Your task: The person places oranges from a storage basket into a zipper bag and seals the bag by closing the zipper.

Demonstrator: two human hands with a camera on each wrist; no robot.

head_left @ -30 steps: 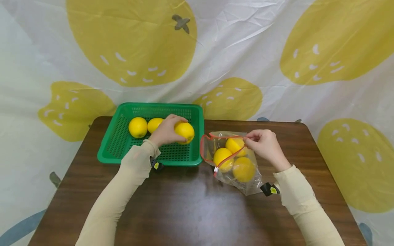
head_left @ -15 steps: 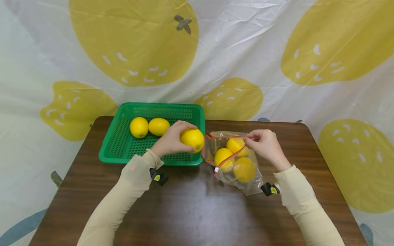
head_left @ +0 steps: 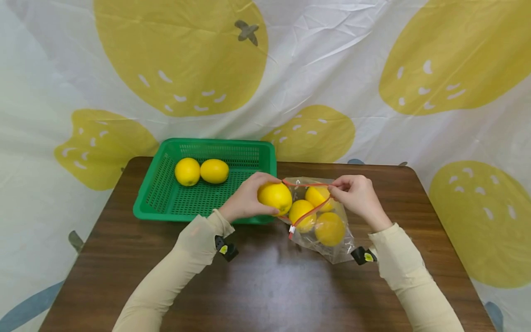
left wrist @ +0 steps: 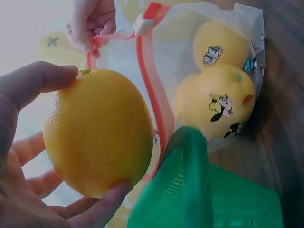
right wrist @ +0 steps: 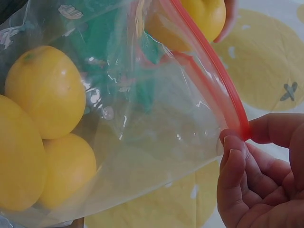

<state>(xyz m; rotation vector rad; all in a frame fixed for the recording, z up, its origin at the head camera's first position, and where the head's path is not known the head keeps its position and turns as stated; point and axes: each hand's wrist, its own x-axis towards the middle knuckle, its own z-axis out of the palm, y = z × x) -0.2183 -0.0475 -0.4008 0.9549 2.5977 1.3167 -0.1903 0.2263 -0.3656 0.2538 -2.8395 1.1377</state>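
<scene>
My left hand point(head_left: 250, 198) grips a yellow lemon-like fruit point(left wrist: 99, 133), fingers and thumb spread round its sides, at the mouth of a clear zip bag point(head_left: 342, 251). With thumb and fingertips my right hand point(right wrist: 261, 178) pinches the bag's red zip edge point(right wrist: 221, 80), holding that corner up. The mouth gapes toward the left hand. Inside the bag lie three yellow fruits point(right wrist: 45, 92), bunched in its lower part. A white slider point(left wrist: 143, 24) sits on the zip at the near side. Small cartoon prints show on the bag in the left wrist view.
Left of the bag stands a green plastic basket point(head_left: 143, 193), its right rim close to the bag's mouth. Two yellow fruits point(head_left: 214, 171) lie in it, side by side. Both rest on a dark wooden table point(head_left: 257, 286). A fruit-printed cloth point(head_left: 315, 69) hangs behind.
My left hand has lifted the fruit out of the basket and carried it right, over the rim, to the bag's mouth. The right hand keeps its pinch in place.
</scene>
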